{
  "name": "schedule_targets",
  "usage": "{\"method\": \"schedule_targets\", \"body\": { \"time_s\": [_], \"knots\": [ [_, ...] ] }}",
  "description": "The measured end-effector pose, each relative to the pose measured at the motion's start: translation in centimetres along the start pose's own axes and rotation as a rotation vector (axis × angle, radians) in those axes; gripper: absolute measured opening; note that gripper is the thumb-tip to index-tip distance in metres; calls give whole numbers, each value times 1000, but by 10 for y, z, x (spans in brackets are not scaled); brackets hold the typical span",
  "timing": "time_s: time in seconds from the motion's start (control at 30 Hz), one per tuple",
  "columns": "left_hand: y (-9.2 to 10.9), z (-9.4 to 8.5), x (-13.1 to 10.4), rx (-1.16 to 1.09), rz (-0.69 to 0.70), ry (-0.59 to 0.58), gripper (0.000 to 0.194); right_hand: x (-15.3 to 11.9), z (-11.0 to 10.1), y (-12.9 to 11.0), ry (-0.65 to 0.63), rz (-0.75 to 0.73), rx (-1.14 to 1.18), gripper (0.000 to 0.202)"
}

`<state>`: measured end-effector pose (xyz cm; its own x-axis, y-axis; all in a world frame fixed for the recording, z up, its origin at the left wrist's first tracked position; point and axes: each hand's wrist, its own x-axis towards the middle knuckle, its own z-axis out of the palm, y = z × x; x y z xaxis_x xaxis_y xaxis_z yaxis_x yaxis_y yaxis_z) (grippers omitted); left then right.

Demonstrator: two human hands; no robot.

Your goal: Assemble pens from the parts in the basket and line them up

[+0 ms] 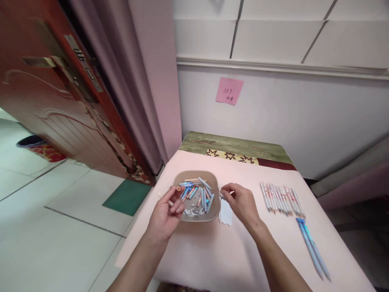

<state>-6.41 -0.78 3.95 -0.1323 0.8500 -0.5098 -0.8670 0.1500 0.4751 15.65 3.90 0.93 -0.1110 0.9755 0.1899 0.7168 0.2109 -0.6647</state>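
Observation:
My left hand (167, 209) is at the left rim of a grey-brown tray (197, 218), its fingers closed on pen parts; a small orange-brown ring end (178, 188) shows at the fingertips. Blue and orange pen barrels (204, 198) and small white pieces (193, 211) lie in the tray. Just right of the tray, my right hand (238, 198) has thumb and forefinger pinched together over the top ends of a row of white refills (225, 213). Whether anything is between those fingertips is too small to tell.
On the pink-covered table (206, 255), a row of pens (282, 198) lies at the right, with two blue pens (313, 247) nearer the front. A green patterned board edge (234, 144) is at the back, against the wall. A red door (75, 93) stands left.

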Motion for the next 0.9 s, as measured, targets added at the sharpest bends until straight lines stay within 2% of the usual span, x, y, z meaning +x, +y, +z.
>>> {"method": "schedule_targets", "body": {
  "time_s": [0.1, 0.2, 0.3, 0.43, 0.57, 0.73, 0.83, 0.9],
  "knots": [
    [-5, -4, 0, 23, -88, 2, 10, -2, -7, 24, 19, 154, -98, 21],
    [-13, -4, 2, 25, -127, 17, 11, -12, -3, 48, -100, 300, -166, 21],
    [-20, 1, 6, 37, -143, 4, 12, -25, 13, 63, -192, 354, -162, 25],
    [-34, 11, 7, 73, -182, -38, 9, -35, 34, 71, -231, 401, -126, 35],
    [-50, 16, 7, 122, -201, -41, 7, -33, 40, 76, -268, 410, -37, 40],
    [-68, 19, 9, 134, -235, -72, 9, -37, 29, 75, -246, 402, 80, 34],
    [-75, 20, 10, 151, -244, -63, 11, -44, 10, 64, -177, 378, 164, 26],
    [-80, 22, 11, 164, -259, -46, 11, -49, -6, 52, -134, 343, 351, 23]
  ]
}}
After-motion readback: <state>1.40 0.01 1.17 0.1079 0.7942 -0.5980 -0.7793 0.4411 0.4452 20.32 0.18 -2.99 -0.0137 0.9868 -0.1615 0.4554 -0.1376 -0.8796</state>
